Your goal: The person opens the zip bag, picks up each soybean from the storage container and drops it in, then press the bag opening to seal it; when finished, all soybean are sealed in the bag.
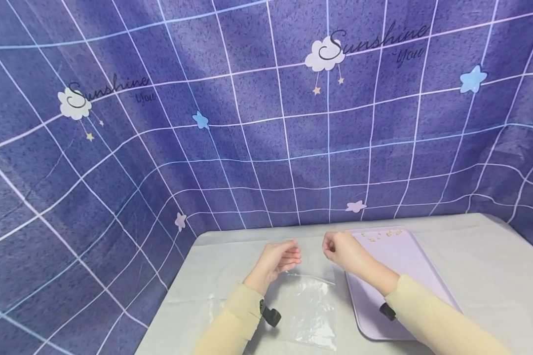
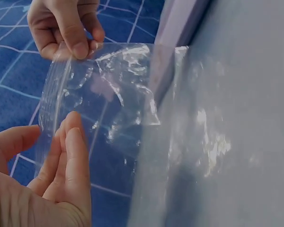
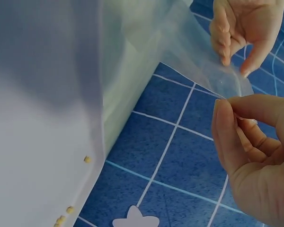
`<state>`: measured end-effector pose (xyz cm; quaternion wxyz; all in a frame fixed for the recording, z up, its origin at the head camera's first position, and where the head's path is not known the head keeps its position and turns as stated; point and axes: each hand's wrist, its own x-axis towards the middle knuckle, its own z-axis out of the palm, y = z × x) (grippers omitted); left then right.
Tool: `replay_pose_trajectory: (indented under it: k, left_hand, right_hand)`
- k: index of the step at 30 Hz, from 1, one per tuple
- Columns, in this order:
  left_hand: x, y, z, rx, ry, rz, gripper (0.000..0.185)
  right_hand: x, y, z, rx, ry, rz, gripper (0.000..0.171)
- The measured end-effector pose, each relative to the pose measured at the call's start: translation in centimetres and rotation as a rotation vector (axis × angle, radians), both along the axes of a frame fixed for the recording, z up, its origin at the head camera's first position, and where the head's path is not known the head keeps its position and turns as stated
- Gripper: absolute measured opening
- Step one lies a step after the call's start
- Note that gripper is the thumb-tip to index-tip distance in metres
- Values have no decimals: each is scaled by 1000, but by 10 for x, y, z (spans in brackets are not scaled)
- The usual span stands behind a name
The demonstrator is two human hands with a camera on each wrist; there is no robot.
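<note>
A clear plastic zip bag stretches up from the table between my two hands. With thumb and fingertips my right hand pinches the bag's zip-end corner, plainest in the right wrist view, where the bag hangs slanted. My left hand is at the other side of the same end. In the left wrist view its fingers are nearly straight and lie along the bag, the thumb at the bag's edge and apart from them.
To the right a light purple tray lies on the pale-covered table. Several small yellowish pieces sit along the tray's far end. A blue gridded curtain rises behind the table and along its left side.
</note>
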<state>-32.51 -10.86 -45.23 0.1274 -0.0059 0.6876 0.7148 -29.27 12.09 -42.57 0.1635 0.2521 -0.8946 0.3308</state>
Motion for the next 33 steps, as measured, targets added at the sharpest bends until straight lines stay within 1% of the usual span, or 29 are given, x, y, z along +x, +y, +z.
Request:
replay_pose_trajectory:
  k: [3,7,10,13,17,20,22,24,28,29,32,33]
  left_hand:
    - [4,2,3,28,3,-7,30]
    - [9,5,7,50,-9,-12,27]
    - [10,7,8,53,-26,-7,28]
    - [12,8,8,54,-27,-4,26]
    - [14,9,6,57,-11,-12,26]
    - [17,10,7,53,5,-26,29]
    - [21,10,8,43,24,-41,31]
    - [25,11,9,37,45,-56,31]
    - [37,11,12,26,99,-79,26]
    - [39,12,13,28,108,-83,24]
    - [49,14,17,35,133,-110,19]
    - [52,15,18,41,135,-120,17]
  right_hand:
    - [7,0,1,-10,17,-1,23]
    - [15,1,2,-23,17,5,24]
    - [20,1,2,-21,26,14,25]
    - [26,0,2,-18,50,27,26]
    - [31,-1,2,-15,85,39,27]
    - [35,0,2,-23,80,57,28]
    - [38,2,3,-44,38,93,27]
    - [40,6,5,-73,-34,149,23]
    - [40,9,11,-124,-192,228,7]
    - [38,8,12,-136,-228,241,9]
    - [33,2,17,-189,-342,260,23]
    - [31,0,19,-209,-379,264,25]
